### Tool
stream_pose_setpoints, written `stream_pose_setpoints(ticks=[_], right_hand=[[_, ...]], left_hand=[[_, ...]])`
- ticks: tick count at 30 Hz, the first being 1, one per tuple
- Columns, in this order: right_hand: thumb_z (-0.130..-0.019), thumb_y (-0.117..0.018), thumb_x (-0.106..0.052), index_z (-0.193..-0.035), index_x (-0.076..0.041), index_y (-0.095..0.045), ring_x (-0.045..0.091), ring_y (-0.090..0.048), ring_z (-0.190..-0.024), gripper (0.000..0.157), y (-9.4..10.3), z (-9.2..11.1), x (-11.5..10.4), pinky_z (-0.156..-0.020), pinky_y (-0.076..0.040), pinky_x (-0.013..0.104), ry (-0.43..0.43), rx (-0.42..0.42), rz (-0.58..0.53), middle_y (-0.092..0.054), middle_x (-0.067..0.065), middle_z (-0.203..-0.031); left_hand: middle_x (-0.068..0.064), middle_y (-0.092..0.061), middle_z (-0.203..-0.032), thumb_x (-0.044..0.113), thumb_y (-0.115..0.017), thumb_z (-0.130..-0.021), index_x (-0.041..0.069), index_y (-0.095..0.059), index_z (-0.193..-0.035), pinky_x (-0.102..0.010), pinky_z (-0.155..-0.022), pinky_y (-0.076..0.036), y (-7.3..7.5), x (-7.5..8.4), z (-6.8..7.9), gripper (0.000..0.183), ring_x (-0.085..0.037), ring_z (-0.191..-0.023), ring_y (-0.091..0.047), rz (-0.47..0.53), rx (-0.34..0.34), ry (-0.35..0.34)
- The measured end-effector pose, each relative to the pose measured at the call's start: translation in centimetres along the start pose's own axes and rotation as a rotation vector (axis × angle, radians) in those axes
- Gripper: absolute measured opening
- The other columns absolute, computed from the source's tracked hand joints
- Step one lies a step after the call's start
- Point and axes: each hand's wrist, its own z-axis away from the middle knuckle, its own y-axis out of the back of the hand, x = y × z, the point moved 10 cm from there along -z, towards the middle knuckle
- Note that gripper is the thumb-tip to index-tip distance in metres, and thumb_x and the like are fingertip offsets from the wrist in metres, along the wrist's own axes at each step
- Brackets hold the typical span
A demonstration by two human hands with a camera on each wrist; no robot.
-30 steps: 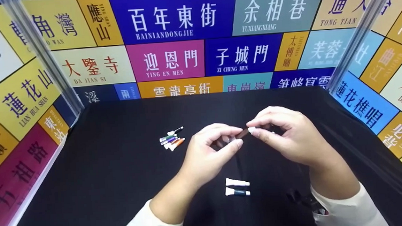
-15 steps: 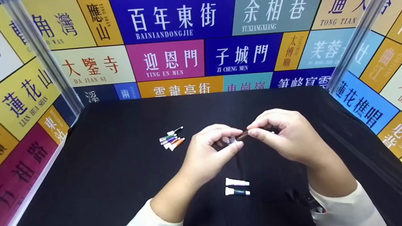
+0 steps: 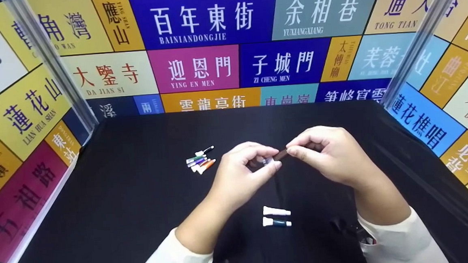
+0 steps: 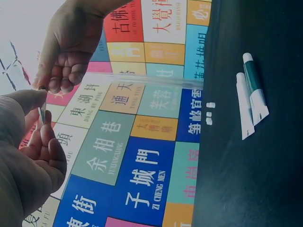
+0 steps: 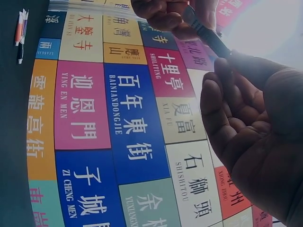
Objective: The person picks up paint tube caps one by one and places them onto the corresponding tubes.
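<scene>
A small brown paint tube [image 3: 283, 154] is held between my two hands above the black cloth. My left hand [image 3: 246, 169] pinches its pale flat end between thumb and fingers. At the opposite, narrow end my right hand [image 3: 327, 154] pinches with thumb and forefinger, covering the tip, so I cannot tell whether a cap is on it. Seen from the right wrist, the tube [image 5: 213, 39] slants between both sets of fingertips. Below the hands, a white paint tube [image 3: 276, 211] and a dark green paint tube [image 3: 277, 222] lie side by side.
Several paint tubes, among them an orange one [image 3: 206, 166] and a black one [image 3: 204, 151], lie in a cluster left of the hands. Small white pieces [image 4: 209, 113] sit on the cloth in the left wrist view. Printed panels [image 3: 197, 68] surround the table.
A white bit at my right thumb a second ago no longer shows. My right hand has shifted slightly left along the brown tube, while my left hand keeps its hold.
</scene>
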Motion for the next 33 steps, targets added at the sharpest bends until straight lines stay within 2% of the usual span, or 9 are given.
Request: stream_pose_setpoints(ticks=[4, 11, 18, 23, 27, 33], right_hand=[[-0.093, -0.085, -0.019, -0.095, -0.025, -0.084, 0.006, -0.065, -0.071, 0.006, -0.4, 0.1, 0.9, -0.063, -0.053, 0.018, -0.043, -0.043, -0.020, -0.078, -0.012, -0.086], [-0.092, -0.086, -0.022, -0.096, -0.022, -0.084, 0.007, -0.073, -0.076, 0.005, -1.4, 0.0, 3.2, -0.068, -0.058, 0.019, -0.170, -0.157, -0.027, -0.081, -0.006, -0.090], [-0.093, -0.085, -0.022, -0.099, -0.022, -0.084, 0.011, -0.073, -0.080, 0.007, -2.7, 0.0, 5.3, -0.074, -0.059, 0.023, -0.245, -0.250, 0.021, -0.081, -0.007, -0.091], [-0.093, -0.084, -0.026, -0.099, -0.024, -0.084, 0.012, -0.069, -0.083, 0.006, -3.6, 0.0, 6.5, -0.075, -0.057, 0.027, -0.239, -0.321, 0.093, -0.082, -0.010, -0.090], [-0.093, -0.084, -0.029, -0.097, -0.024, -0.084, 0.010, -0.070, -0.082, 0.006, -4.8, 0.1, 7.4, -0.076, -0.058, 0.029, -0.213, -0.410, 0.120, -0.081, -0.010, -0.089], [-0.091, -0.085, -0.027, -0.094, -0.022, -0.082, 0.011, -0.069, -0.079, 0.006, -6.7, 0.8, 9.1, -0.074, -0.058, 0.029, -0.268, -0.535, 0.099, -0.080, -0.007, -0.087]], left_hand=[[0.006, -0.078, -0.103, 0.022, -0.087, -0.091, 0.018, -0.084, -0.109, -0.024, -0.082, -0.060, -0.1, -0.5, -0.1, 0.019, -0.006, -0.092, -0.068, -0.054, -0.009, 0.017], [0.006, -0.080, -0.105, 0.022, -0.086, -0.091, 0.018, -0.085, -0.109, -0.027, -0.084, -0.061, -0.7, -1.3, -0.5, 0.018, -0.008, -0.095, -0.070, -0.132, -0.027, 0.015], [0.003, -0.081, -0.101, 0.020, -0.086, -0.091, 0.017, -0.085, -0.106, -0.032, -0.085, -0.061, -1.6, -3.3, -0.8, 0.015, -0.016, -0.092, -0.071, -0.161, -0.066, 0.054], [0.001, -0.081, -0.101, 0.020, -0.084, -0.091, 0.016, -0.085, -0.105, -0.032, -0.088, -0.060, -2.7, -4.5, -1.2, 0.015, -0.018, -0.094, -0.072, -0.182, -0.130, 0.070], [-0.001, -0.081, -0.101, 0.020, -0.083, -0.092, 0.016, -0.085, -0.105, -0.032, -0.089, -0.060, -3.5, -5.3, -0.9, 0.014, -0.017, -0.095, -0.072, -0.209, -0.199, 0.086], [0.000, -0.081, -0.101, 0.020, -0.084, -0.090, 0.017, -0.086, -0.104, -0.029, -0.089, -0.059, -4.5, -6.6, -0.4, 0.014, -0.014, -0.094, -0.072, -0.247, -0.263, 0.113]])
